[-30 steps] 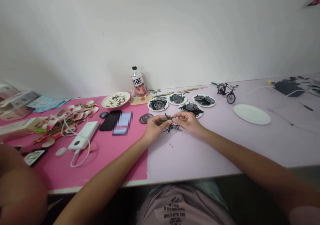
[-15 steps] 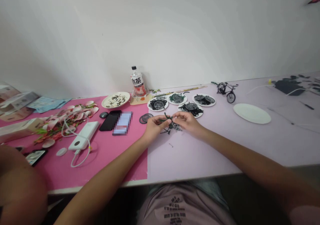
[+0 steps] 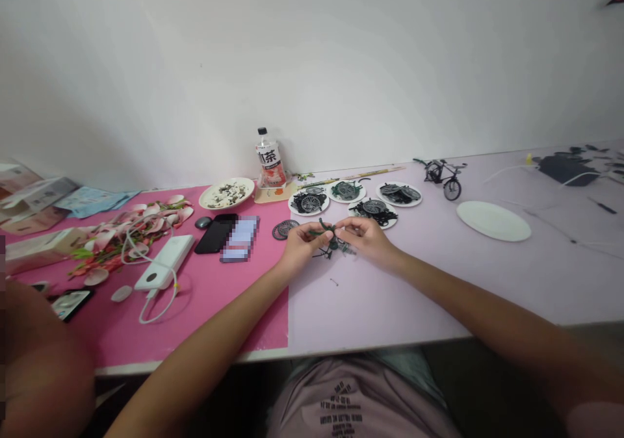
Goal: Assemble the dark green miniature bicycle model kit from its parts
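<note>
Though small, green piece in hands

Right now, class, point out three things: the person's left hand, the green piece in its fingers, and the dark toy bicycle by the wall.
Left hand (image 3: 300, 248): head view, back of the hand.
Green piece (image 3: 325, 225): head view, exposed upper part.
Dark toy bicycle (image 3: 442, 177): head view, frame.

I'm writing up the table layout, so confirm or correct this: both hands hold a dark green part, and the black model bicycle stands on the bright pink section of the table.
The colour is wrong: the head view shows the black model bicycle standing on the pale lilac section. The left hand and right hand hold a dark green part.
</note>
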The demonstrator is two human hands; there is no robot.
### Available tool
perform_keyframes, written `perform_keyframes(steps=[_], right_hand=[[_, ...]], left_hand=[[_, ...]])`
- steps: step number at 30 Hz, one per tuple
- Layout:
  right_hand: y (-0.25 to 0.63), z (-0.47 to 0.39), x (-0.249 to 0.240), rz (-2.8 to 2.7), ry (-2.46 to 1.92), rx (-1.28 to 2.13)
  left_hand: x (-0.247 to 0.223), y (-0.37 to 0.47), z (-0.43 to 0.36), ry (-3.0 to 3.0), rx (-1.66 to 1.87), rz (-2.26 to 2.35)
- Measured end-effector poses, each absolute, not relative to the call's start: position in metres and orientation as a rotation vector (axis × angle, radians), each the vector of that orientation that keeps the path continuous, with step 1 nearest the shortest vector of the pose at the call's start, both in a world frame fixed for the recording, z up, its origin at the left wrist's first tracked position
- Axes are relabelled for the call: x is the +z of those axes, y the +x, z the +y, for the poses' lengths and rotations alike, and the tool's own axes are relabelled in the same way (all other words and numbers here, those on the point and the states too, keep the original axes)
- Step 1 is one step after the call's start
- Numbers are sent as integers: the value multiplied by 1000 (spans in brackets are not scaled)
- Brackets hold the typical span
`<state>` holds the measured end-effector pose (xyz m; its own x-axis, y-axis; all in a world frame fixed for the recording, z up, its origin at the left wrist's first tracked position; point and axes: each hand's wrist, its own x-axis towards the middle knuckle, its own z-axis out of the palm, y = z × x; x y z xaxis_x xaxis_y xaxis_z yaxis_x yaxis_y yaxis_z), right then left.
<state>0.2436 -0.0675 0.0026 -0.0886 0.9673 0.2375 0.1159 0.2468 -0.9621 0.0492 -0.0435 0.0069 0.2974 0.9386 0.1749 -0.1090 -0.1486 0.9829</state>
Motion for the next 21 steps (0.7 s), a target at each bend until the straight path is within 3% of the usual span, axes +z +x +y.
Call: perform_keyframes(steps=[11,21], right_hand=[[242,-70,7,-1469,-1078,945],[242,-69,10,-1327,-1087,1221]], left_hand=[[8,48,-44,1393,1115,829],[6,49,-44,1414,1130,797]])
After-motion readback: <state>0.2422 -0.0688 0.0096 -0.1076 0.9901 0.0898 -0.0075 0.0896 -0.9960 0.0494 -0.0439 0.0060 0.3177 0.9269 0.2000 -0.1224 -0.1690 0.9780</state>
